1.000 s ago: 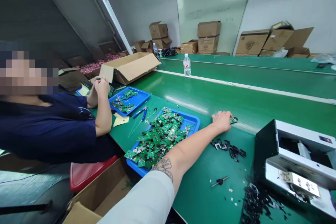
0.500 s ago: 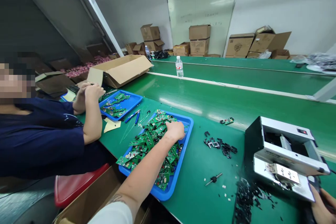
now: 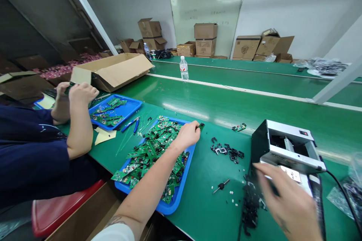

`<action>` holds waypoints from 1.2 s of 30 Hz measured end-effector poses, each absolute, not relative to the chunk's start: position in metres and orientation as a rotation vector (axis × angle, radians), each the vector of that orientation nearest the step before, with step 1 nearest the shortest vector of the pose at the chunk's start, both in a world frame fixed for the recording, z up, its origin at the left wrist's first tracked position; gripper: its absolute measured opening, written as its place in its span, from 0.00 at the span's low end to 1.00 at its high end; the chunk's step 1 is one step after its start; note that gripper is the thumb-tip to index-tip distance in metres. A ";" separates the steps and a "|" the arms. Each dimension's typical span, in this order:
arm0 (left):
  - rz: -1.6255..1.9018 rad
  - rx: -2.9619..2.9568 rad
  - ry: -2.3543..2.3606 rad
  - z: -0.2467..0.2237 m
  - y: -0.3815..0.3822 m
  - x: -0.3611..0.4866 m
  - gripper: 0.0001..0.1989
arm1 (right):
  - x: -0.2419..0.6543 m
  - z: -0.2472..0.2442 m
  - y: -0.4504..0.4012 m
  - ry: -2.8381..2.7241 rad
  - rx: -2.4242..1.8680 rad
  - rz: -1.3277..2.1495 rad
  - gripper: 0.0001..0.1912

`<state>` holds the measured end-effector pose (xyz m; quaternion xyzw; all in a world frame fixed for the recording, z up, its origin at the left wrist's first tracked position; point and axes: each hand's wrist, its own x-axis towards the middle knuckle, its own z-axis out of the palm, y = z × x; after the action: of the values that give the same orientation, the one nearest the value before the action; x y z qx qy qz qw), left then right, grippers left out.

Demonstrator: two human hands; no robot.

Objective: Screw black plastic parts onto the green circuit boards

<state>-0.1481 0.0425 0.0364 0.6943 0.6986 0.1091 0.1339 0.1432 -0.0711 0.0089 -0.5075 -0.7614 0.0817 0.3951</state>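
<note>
My left hand (image 3: 187, 135) is closed on a small green circuit board (image 3: 201, 125), whose end sticks out past the fingers. It hovers over the far right rim of a blue tray (image 3: 181, 192) heaped with green circuit boards (image 3: 154, 147). My right hand (image 3: 285, 196), smeared by motion, passes in front of a silver and black machine (image 3: 291, 147). Whether its fingers hold anything does not show. Below it lies a pile of black plastic bits (image 3: 250, 211). Small black clips (image 3: 226, 150) are scattered between the tray and the machine.
Beside me a person (image 3: 31, 139) holds something dark above a second blue tray (image 3: 132, 111) of boards. Blue-handled pliers (image 3: 136, 125) lie between the trays. A single board (image 3: 239, 127), a black tool with a thin shaft (image 3: 221, 186) and a water bottle (image 3: 183, 69) are on the green bench.
My left hand has lifted from the heap to the tray's far rim with a circuit board in it. My right hand has come left from the machine's right side to its front. The view has shifted right.
</note>
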 end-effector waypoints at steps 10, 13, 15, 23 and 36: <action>0.769 1.335 1.087 0.014 0.035 -0.124 0.09 | 0.041 -0.025 0.010 -2.330 -1.819 0.342 0.16; 0.775 1.307 1.090 0.013 0.033 -0.124 0.09 | 0.040 -0.025 0.014 -2.326 -1.874 0.467 0.17; 0.764 1.309 1.094 0.015 0.031 -0.123 0.08 | 0.043 -0.022 0.013 -2.303 -1.865 0.581 0.17; 0.661 1.362 0.996 0.025 0.014 -0.109 0.05 | 0.080 -0.015 -0.016 -1.837 -1.596 1.096 0.15; 0.593 1.719 0.848 0.049 -0.026 -0.082 0.10 | 0.114 -0.017 -0.069 -0.939 -1.293 1.153 0.15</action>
<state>-0.0818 -0.0263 0.0491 0.7225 0.3563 0.2492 0.5376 0.1139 -0.0690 -0.0174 -0.5468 -0.3971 0.4877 0.5526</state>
